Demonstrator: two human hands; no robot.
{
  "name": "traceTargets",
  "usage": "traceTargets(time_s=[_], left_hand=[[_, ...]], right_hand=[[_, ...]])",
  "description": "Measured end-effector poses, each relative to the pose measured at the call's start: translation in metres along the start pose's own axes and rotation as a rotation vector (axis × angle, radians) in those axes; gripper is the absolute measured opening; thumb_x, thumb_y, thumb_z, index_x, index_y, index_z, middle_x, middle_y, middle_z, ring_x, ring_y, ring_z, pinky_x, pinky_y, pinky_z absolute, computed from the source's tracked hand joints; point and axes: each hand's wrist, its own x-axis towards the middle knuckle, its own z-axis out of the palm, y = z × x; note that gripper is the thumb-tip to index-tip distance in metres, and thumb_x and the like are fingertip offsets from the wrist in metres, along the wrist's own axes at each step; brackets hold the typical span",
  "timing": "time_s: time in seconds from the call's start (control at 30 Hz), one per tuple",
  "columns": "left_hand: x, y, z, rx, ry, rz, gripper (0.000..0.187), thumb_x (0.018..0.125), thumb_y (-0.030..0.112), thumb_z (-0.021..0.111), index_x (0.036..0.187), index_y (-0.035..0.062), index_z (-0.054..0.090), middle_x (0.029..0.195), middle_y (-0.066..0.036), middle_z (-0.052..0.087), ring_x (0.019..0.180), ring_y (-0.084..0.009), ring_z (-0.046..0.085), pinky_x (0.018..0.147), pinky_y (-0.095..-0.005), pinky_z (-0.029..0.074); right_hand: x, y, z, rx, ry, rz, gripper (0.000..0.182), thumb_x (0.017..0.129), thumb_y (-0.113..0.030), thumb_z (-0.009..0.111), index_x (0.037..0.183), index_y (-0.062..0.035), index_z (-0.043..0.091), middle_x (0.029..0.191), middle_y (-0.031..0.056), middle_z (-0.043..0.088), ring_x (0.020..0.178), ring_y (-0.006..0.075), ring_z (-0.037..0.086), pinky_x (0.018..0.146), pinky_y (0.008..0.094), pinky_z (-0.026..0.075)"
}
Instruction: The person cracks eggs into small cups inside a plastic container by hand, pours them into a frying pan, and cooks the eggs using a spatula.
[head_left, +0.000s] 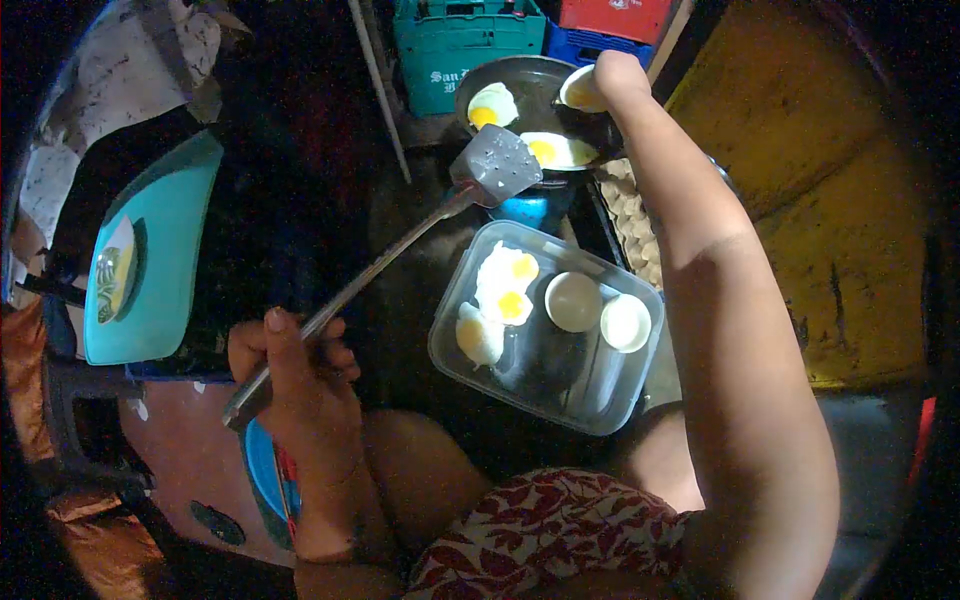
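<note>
My left hand (305, 370) is closed around the handle of a metal spatula (495, 165). The spatula's blade is raised in front of the near rim of a dark frying pan (545, 72). Two eggs with yellow yolks, a left one (492, 106) and a near one (562, 152), lie in the pan. Over the pan's right side, my right hand (622, 78) grips a small white bowl (580, 88) that looks tilted; its fingers are mostly hidden. Closer to me, a clear plastic container (450, 335) holds several cooked eggs (508, 285) and two small white bowls (573, 302).
Blue metal (530, 208) shows beneath the pan. An egg tray (632, 225) lies beside the container. Green (465, 50) and red (615, 15) crates stand behind. A turquoise tub (170, 250) is at left, a brown panel (810, 190) at right.
</note>
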Motion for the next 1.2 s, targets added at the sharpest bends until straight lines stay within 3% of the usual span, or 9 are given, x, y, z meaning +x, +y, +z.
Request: traceTargets(time_s=[0.33,0.43,0.63,0.73,0.83,1.03,1.07,1.13,1.2], left_hand=[[-0.003,0.001,0.004,0.033,0.021,-0.037,0.024,0.096,0.026,0.061,0.085,0.0116,0.044,0.067,-0.01,0.064,0.045,-0.0121,0.054,0.041,-0.0232,0.042],[-0.002,0.0,0.003,0.026,-0.01,-0.014,0.024,0.096,0.025,0.06,0.086,0.0113,0.044,0.067,-0.011,0.064,0.043,-0.0127,0.053,0.04,-0.0238,0.041],[-0.003,0.0,0.006,0.052,-0.001,-0.007,0.025,0.096,0.026,0.061,0.085,0.0109,0.044,0.066,-0.012,0.063,0.043,-0.0132,0.053,0.04,-0.0244,0.041],[-0.003,0.001,0.005,0.055,-0.025,0.023,0.025,0.096,0.025,0.061,0.085,0.0108,0.044,0.066,-0.012,0.063,0.043,-0.0132,0.053,0.04,-0.0243,0.042],[-0.004,0.002,0.003,0.051,-0.024,0.02,0.025,0.096,0.026,0.061,0.085,0.0108,0.045,0.067,-0.012,0.064,0.043,-0.0131,0.053,0.04,-0.0244,0.042],[-0.003,0.002,-0.007,-0.021,-0.063,0.036,0.024,0.096,0.026,0.061,0.084,0.0112,0.046,0.067,-0.012,0.064,0.043,-0.0125,0.053,0.04,-0.0239,0.043],[-0.003,-0.001,-0.009,0.003,-0.061,0.092,0.024,0.096,0.026,0.061,0.084,0.0113,0.046,0.067,-0.012,0.064,0.044,-0.012,0.053,0.04,-0.0234,0.043],[-0.001,0.002,-0.012,0.042,-0.069,0.137,0.024,0.096,0.027,0.061,0.084,0.0115,0.047,0.067,-0.011,0.064,0.045,-0.0114,0.054,0.04,-0.0228,0.042],[0.003,0.005,-0.01,0.006,0.003,-0.045,0.024,0.096,0.029,0.06,0.084,0.0118,0.047,0.067,-0.011,0.063,0.046,-0.0104,0.053,0.041,-0.0214,0.042]], right_hand=[[0.002,-0.012,0.012,-0.184,0.096,-0.061,0.033,0.085,-0.006,0.055,0.115,-0.0025,0.067,0.13,0.0267,0.054,0.115,0.0392,0.059,0.095,0.045,0.051],[0.027,-0.008,0.025,0.372,0.228,0.24,0.031,0.082,-0.005,0.058,0.111,-0.0021,0.068,0.131,0.027,0.052,0.112,0.0383,0.062,0.093,0.0454,0.052],[0.029,-0.008,0.022,-0.237,0.308,-0.194,0.024,0.078,-0.008,0.061,0.1,-0.002,0.068,0.109,0.026,0.063,0.102,0.0334,0.067,0.081,0.0427,0.056],[0.033,-0.016,0.011,0.32,0.143,0.214,0.048,0.101,-0.038,0.031,0.134,-0.0094,0.051,0.125,0.0243,0.061,0.111,0.0332,0.064,0.1,0.0447,0.044],[0.024,-0.021,0.009,-0.297,0.402,-0.356,0.021,0.091,-0.022,0.048,0.098,-0.0053,0.059,0.091,0.02,0.067,0.08,0.0335,0.069,0.074,0.0475,0.054],[0.012,-0.026,-0.03,-0.519,0.589,-0.396,0.028,0.09,-0.021,0.05,0.099,0.0013,0.064,0.091,0.019,0.065,0.076,0.0345,0.069,0.07,0.046,0.055],[0.034,-0.01,-0.037,-1.407,0.582,-0.494,0.03,0.091,-0.024,0.051,0.102,-0.0002,0.067,0.09,0.0199,0.065,0.075,0.0357,0.068,0.07,0.0451,0.055],[0.043,0.013,-0.036,-0.05,0.711,0.073,0.031,0.092,-0.027,0.051,0.1,-0.0021,0.069,0.087,0.019,0.066,0.077,0.0345,0.068,0.07,0.0436,0.055],[0.035,0.06,-0.067,-0.498,0.197,-0.247,0.031,0.089,-0.029,0.057,0.095,-0.0016,0.069,0.085,0.018,0.068,0.081,0.0344,0.068,0.068,0.0441,0.054]])
